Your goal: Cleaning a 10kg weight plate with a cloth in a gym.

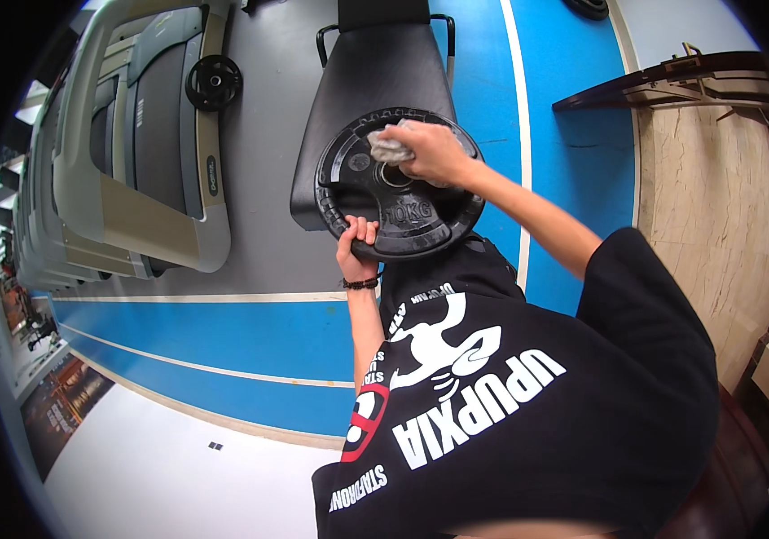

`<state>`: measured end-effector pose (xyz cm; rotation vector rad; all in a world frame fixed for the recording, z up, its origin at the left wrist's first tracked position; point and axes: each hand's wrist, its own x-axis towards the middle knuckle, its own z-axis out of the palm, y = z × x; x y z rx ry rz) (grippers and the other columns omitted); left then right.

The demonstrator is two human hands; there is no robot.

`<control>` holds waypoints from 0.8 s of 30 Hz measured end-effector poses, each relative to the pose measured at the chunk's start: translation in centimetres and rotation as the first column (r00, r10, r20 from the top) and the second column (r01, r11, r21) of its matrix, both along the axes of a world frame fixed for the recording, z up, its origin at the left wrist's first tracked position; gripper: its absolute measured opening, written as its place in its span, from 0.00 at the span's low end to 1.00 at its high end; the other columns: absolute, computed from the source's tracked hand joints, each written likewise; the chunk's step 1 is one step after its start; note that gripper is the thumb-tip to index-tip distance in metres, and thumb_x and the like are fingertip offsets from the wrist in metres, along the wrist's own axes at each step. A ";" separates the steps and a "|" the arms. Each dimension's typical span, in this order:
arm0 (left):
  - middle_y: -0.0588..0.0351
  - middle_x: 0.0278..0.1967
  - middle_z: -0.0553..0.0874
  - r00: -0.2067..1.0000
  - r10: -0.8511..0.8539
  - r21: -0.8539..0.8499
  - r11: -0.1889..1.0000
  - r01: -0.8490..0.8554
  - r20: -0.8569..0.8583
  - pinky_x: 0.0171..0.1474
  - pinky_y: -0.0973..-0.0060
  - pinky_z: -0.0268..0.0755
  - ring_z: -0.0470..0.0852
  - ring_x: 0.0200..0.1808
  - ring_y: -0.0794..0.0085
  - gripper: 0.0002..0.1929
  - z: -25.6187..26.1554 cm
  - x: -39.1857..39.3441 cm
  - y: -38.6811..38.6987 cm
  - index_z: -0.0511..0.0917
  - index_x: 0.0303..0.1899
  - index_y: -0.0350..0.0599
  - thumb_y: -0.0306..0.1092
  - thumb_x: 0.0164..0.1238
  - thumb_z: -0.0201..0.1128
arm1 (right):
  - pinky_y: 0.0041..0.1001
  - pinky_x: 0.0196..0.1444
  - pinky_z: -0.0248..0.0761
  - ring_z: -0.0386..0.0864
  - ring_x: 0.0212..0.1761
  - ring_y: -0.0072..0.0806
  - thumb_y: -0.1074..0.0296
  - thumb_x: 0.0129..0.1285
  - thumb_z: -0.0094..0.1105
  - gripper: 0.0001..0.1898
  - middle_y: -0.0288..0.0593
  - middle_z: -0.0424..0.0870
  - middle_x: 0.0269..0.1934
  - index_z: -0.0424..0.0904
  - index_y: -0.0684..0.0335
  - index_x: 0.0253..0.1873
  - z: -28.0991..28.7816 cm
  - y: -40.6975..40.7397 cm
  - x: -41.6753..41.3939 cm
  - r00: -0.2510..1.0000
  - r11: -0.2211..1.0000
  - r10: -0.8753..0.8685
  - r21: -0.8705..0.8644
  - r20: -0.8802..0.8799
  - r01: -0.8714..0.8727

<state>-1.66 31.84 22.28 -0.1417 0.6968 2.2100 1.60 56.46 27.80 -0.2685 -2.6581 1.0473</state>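
Observation:
A round black weight plate [418,232] marked 10KG leans or rests at the near end of a black padded bench [384,74]. Wet-looking streaks shine on its face. My left hand [357,236] grips the rim at the lower left, with fingers curled through the grip slot. A crumpled grey cloth [391,146] is bunched in my right hand [435,151], which is over the upper part of the plate. The metal-ringed centre hole [396,176] shows just below the cloth, partly covered by my hand.
To the left stands a row of treadmills [162,121]. A smaller black weight plate [214,82] leans on the nearest one's side. Black handles [453,37] flank the bench. Blue flooring [492,81] with white lines runs on the right, beside a brown wooden door [667,77].

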 end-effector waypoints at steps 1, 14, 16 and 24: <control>0.64 0.24 0.67 1.000 -0.003 0.015 1.000 0.003 -0.007 0.56 0.71 0.63 0.70 0.27 0.76 0.02 -0.1 0.1 0.0 0.72 0.38 0.45 0.29 0.67 0.55 | 0.38 0.40 0.76 0.82 0.37 0.43 0.68 0.48 0.66 0.19 0.44 0.81 0.35 0.78 0.49 0.48 -1.3 1.6 -0.2 0.998 0.999 -0.028 0.036 -0.060 0.030; 0.64 0.24 0.67 0.998 0.039 -0.018 0.999 -0.038 0.042 0.57 0.72 0.62 0.69 0.27 0.76 0.03 0.1 -0.1 -0.3 0.71 0.36 0.44 0.30 0.67 0.55 | 0.38 0.37 0.75 0.82 0.35 0.45 0.66 0.47 0.69 0.19 0.44 0.83 0.33 0.80 0.51 0.47 -3.1 -0.3 3.2 0.972 0.980 -0.196 0.011 -0.129 0.199; 0.64 0.24 0.67 1.000 0.023 -0.004 1.000 -0.023 0.013 0.57 0.72 0.62 0.69 0.27 0.76 0.03 0.1 -0.1 -0.3 0.70 0.35 0.45 0.30 0.65 0.56 | 0.38 0.38 0.75 0.81 0.35 0.45 0.64 0.48 0.70 0.19 0.43 0.82 0.32 0.79 0.50 0.48 -4.0 0.8 1.8 0.968 0.975 -0.211 0.045 -0.133 0.219; 0.64 0.24 0.66 1.000 -0.012 -0.002 1.000 0.012 0.022 0.57 0.72 0.61 0.69 0.28 0.76 0.04 0.3 -0.6 0.8 0.69 0.34 0.46 0.29 0.64 0.56 | 0.42 0.37 0.76 0.82 0.35 0.48 0.63 0.49 0.65 0.16 0.47 0.83 0.33 0.80 0.50 0.46 -8.4 5.7 -6.7 0.898 0.877 -0.440 0.205 -0.024 0.435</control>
